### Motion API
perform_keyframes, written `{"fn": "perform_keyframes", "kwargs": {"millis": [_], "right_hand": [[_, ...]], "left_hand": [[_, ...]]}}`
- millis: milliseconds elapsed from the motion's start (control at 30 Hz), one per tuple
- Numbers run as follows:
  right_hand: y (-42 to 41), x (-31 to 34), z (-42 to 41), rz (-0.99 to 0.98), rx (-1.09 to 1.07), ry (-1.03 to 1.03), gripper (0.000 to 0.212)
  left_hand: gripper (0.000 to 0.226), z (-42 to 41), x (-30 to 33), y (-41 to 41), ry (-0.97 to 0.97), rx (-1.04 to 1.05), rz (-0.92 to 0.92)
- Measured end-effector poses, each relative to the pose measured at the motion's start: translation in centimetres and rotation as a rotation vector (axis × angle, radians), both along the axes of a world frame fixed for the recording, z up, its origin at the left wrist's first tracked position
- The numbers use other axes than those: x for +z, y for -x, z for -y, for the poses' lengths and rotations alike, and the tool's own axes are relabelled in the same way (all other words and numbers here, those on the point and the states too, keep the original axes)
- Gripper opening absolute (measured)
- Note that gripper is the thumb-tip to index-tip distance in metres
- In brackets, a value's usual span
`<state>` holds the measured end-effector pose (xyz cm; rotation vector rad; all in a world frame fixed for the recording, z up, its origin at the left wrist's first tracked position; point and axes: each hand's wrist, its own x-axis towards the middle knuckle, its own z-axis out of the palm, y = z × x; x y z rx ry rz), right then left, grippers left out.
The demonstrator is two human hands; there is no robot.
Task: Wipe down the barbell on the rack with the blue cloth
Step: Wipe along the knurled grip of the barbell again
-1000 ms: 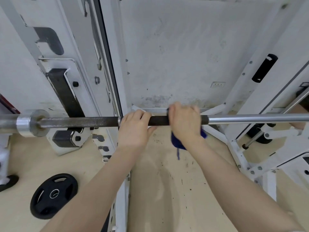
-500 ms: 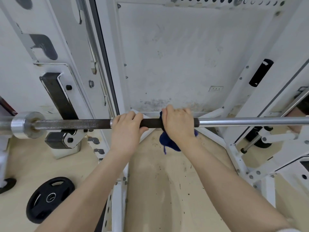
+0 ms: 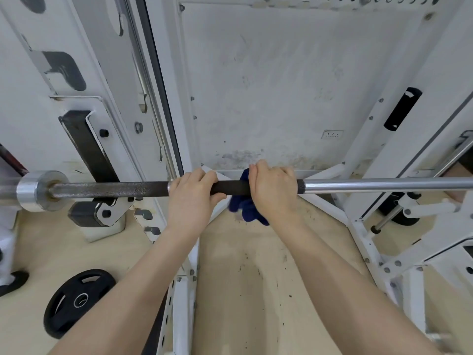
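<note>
- A white rack point(image 3: 302, 80) stands on a pale floor point(image 3: 243, 278).
- The left hand point(image 3: 190, 201) grips the barbell point(image 3: 115, 188) bare.
- The right hand point(image 3: 272, 190), clamping the blue cloth point(image 3: 244, 208) around it, has slid leftward; wiping seems midway.

The rear wall point(image 3: 294, 80) is a scuffed white panel with dark staining along its base at 12 o'clock. A wall socket point(image 3: 332, 134) sits at 2 o'clock. The floor point(image 3: 243, 290) is pale beige, marked with dark specks at 6 o'clock. A black weight plate point(image 3: 76, 301) lies flat at 8 o'clock. Lighting is even and diffuse.
</note>
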<state>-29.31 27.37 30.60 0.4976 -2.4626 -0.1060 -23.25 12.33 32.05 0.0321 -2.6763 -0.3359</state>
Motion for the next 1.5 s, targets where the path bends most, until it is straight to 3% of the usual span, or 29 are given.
{"fn": "perform_keyframes", "kwargs": {"millis": [100,233,300,433,533,633,700,800,900,1000,1133,1233,1367,1500], "right_hand": [[0.6,0.2,-3.1,-0.109,-0.055,-0.082,0.020],[0.9,0.6,-3.2,0.011,-0.121,-0.090,0.010],[0.5,0.4,-0.5,0.048,-0.091,-0.081,0.006],[-0.5,0.6,4.2,-0.023,0.045,-0.016,0.022],[0.0,0.6,2.4,-0.069,0.058,-0.075,0.012],[0.2,0.9,0.6,-0.040,-0.037,-0.017,0.021],[-0.3,1.0,2.8,0.007,-0.040,-0.019,0.013],[-1.8,1.2,9.9,-0.024,0.076,0.084,0.028],[-2.6,0.7,15.2,-0.002,0.182,0.260,0.027],[-2.5,0.7,14.5,-0.037,0.169,0.192,0.033],[-1.2,0.6,10.3,-0.111,-0.043,0.097,0.027],[-1.9,0.3,12.7,-0.100,0.044,0.006,0.012],[-2.8,0.7,17.8,-0.089,0.193,0.262,0.031],[-1.7,-0.5,14.1,-0.131,0.147,0.057,0.043]], "left_hand": [[0.024,0.3,0.0,0.1,-0.028,-0.014,0.001],[0.022,0.4,0.0,-0.2,-0.055,-0.042,0.020],[0.022,0.6,0.2,-0.4,-0.068,-0.059,0.060],[0.028,2.4,0.8,-0.6,-0.182,-0.216,0.115],[0.038,3.8,1.5,-1.3,-0.233,-0.208,0.133],[0.039,5.8,1.8,-2.0,-0.130,-0.144,0.100],[0.041,7.6,1.8,-2.5,0.003,-0.054,0.107],[0.039,9.8,1.5,-3.2,0.119,0.034,0.127],[0.028,10.8,1.0,-3.0,0.155,-0.004,0.057],[0.027,11.3,0.6,-2.7,0.155,-0.032,0.023],[0.028,11.6,0.4,-2.6,0.098,-0.045,-0.014],[0.028,11.4,0.4,-2.6,0.021,0.002,-0.020],[0.031,11.3,0.5,-2.6,-0.037,0.067,-0.056],[0.032,11.4,0.6,-2.8,-0.070,0.039,-0.006]]}}
